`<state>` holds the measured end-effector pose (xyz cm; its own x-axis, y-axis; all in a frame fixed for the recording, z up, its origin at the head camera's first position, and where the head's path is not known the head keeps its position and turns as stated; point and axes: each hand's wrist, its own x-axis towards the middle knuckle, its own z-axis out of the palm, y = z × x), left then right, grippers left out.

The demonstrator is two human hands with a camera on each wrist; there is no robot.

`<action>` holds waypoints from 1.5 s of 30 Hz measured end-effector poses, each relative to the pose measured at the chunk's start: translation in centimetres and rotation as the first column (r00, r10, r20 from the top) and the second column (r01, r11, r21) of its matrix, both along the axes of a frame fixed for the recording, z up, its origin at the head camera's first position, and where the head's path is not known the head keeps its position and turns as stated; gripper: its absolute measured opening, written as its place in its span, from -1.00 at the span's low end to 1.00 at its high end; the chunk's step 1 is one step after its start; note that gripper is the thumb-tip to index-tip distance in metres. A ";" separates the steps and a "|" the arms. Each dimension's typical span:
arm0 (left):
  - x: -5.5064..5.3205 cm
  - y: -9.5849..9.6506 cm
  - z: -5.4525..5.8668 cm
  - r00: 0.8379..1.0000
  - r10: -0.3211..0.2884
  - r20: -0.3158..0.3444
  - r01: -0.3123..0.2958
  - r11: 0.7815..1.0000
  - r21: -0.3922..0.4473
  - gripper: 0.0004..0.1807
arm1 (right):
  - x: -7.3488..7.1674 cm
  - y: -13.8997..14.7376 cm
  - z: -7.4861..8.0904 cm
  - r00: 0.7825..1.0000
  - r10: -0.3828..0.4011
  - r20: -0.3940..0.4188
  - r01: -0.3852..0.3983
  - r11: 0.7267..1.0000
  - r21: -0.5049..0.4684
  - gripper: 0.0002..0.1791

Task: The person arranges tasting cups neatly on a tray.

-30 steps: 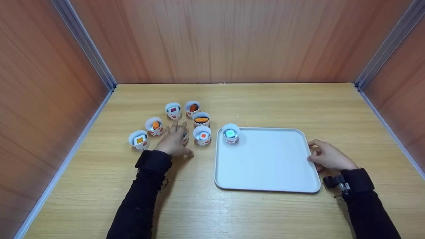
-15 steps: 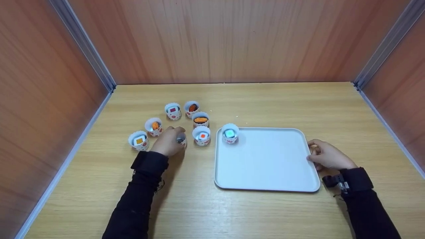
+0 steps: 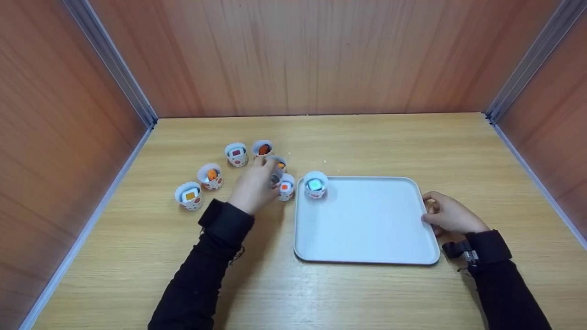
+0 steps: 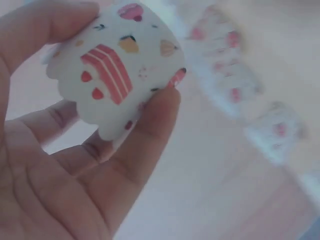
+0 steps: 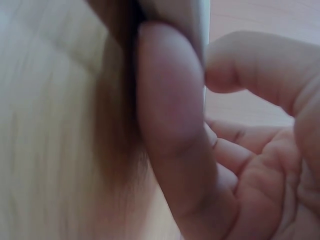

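Note:
My left hand (image 3: 255, 185) grips a white paper cupcake cup (image 4: 110, 65) between thumb and fingers. In the left wrist view its scalloped rim and printed cake slice show; the head view mostly hides it behind my fingers. Beside it stand a cup with a white and red-orange piece (image 3: 286, 187) and a partly covered cup with an orange piece (image 3: 281, 165). Over to the right, my right hand (image 3: 455, 214) pinches the right edge of a white rectangular tray (image 3: 367, 229), thumb on top and a finger beneath. On the tray's far left corner sits a cup with a green piece (image 3: 315, 184).
Left of my left hand are a cup with a white and yellow piece (image 3: 188, 196) and a cup with an orange piece (image 3: 211, 176). Farther back stand a cup with a dark red square (image 3: 236, 154) and a cup with a brown-red piece (image 3: 263, 148). Wood-grain panels (image 3: 293, 59) enclose the table.
My left hand has closed around a cup and carried it rightward, in front of the neighbouring cups. My right hand keeps its hold on the tray's edge.

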<state>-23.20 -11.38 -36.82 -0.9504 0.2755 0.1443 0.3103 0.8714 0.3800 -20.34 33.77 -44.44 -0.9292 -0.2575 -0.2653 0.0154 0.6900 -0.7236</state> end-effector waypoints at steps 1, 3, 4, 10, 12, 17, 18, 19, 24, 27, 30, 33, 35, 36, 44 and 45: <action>0.1 0.6 0.3 1.000 -0.010 -0.017 0.010 1.000 -0.007 -0.34 | 0.0 -0.1 0.0 1.000 -0.001 0.001 0.001 1.000 -0.001 -0.38; 0.2 1.8 1.0 0.999 -0.034 -0.025 0.034 0.999 -0.001 -0.35 | 0.0 -0.1 0.0 1.000 -0.003 0.003 0.003 1.000 -0.004 -0.38; 0.2 2.4 1.3 0.998 -0.051 -0.025 0.051 0.999 0.008 -0.35 | 0.0 -0.2 0.0 1.000 -0.004 0.004 0.004 1.000 -0.005 -0.38; -0.3 6.0 1.7 0.983 -0.184 -0.019 0.185 0.980 0.070 -0.37 | 0.1 -0.2 0.1 1.000 -0.009 0.008 0.009 1.000 -0.017 -0.39; -0.6 7.2 1.3 0.975 -0.220 -0.012 0.220 0.974 0.058 -0.37 | 0.1 -0.3 0.1 1.000 -0.011 0.007 0.011 1.000 -0.011 -0.39; -1.1 10.3 0.0 0.962 -0.270 0.045 0.271 0.963 -0.007 -0.35 | 0.2 -0.4 0.1 1.000 -0.019 0.009 0.019 1.000 0.008 -0.40; -1.2 10.9 -0.3 0.959 -0.276 0.056 0.278 0.960 -0.020 -0.34 | 0.2 -0.4 0.2 1.000 -0.020 0.012 0.020 1.000 0.009 -0.40; -1.2 11.5 -0.5 0.957 -0.284 0.062 0.287 0.957 -0.038 -0.34 | 0.2 -0.4 0.2 1.000 -0.016 0.012 0.016 1.000 0.003 -0.41; -1.6 13.8 -1.8 0.942 -0.331 0.062 0.337 0.928 -0.162 -0.35 | 0.4 -0.4 0.3 1.000 -0.002 -0.001 0.002 1.000 -0.002 -0.44; -2.0 14.7 -2.7 0.943 -0.328 0.056 0.332 0.914 -0.235 -0.39 | 0.4 -0.5 0.3 1.000 -0.002 -0.013 0.002 1.000 0.014 -0.50; -2.4 15.4 -3.5 0.952 -0.302 0.054 0.304 0.909 -0.285 -0.42 | 0.3 -0.6 0.1 1.000 -0.007 -0.018 0.007 1.000 0.029 -0.57; -2.9 15.8 -4.1 0.959 -0.276 0.062 0.281 0.905 -0.320 -0.42 | 0.3 -0.7 0.1 1.000 -0.005 -0.021 0.006 0.999 0.035 -0.60; -3.2 16.1 -4.4 0.962 -0.264 0.072 0.272 0.903 -0.333 -0.43 | 0.3 -0.8 0.1 1.000 -0.004 -0.022 0.005 0.999 0.034 -0.61; -3.3 16.2 -4.5 0.963 -0.257 0.076 0.268 0.903 -0.337 -0.43 | 0.3 -0.8 0.1 1.000 -0.007 -0.025 0.008 0.999 0.036 -0.61; -3.8 16.4 -4.7 0.973 -0.209 0.097 0.230 0.912 -0.339 -0.48 | 0.2 -1.0 0.2 1.000 -0.003 -0.025 0.004 0.999 0.040 -0.57; -3.8 16.4 -4.8 0.974 -0.206 0.097 0.227 0.914 -0.338 -0.49 | 0.2 -0.9 0.2 1.000 -0.002 -0.023 0.003 0.999 0.043 -0.57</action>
